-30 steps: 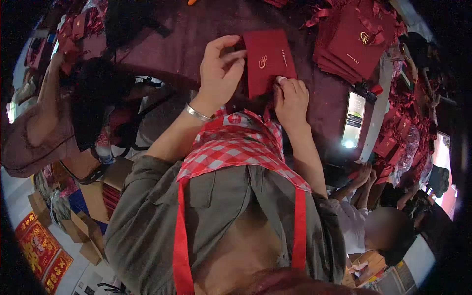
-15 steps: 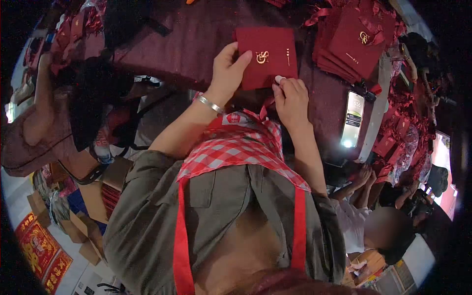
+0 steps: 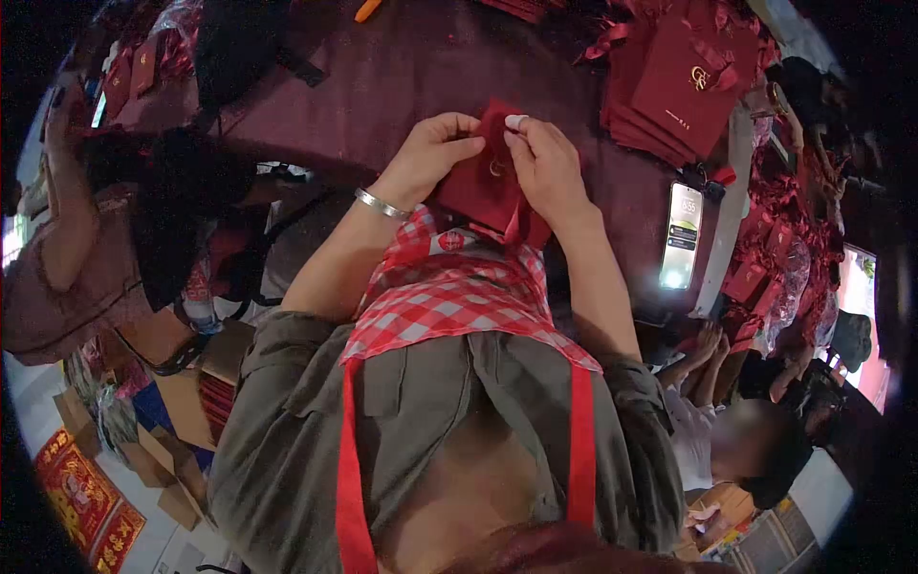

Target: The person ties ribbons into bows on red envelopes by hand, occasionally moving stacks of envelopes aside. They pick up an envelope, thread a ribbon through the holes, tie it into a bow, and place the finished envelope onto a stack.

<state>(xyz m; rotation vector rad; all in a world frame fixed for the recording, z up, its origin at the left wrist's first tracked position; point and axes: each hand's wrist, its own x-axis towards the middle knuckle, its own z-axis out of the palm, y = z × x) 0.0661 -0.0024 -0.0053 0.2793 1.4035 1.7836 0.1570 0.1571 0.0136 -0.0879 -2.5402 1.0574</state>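
Observation:
A dark red paper gift bag (image 3: 470, 191) with a gold logo, partly covered by my right hand, is tilted at the table edge against my checked apron. My left hand (image 3: 432, 156) pinches the far end of the bag from the left side, thumb and fingers together. My right hand (image 3: 550, 172) grips the same end from the right; a white cover shows on one fingertip. A red ribbon hangs by the bag's near edge. What the fingertips do inside the bag's opening is hard to make out.
To the right lies a stack of red gift bags (image 3: 684, 91) with ribbons, and a lit phone (image 3: 680, 234) below it. An orange object (image 3: 366, 10) is at the far edge. Open cardboard boxes (image 3: 172, 464) stand lower left. Other people sit on both sides.
The bag was lying flatter with its logo facing up; now it is turned, tilted and drawn nearer my body. My right hand has moved up to the bag's far end, close to my left.

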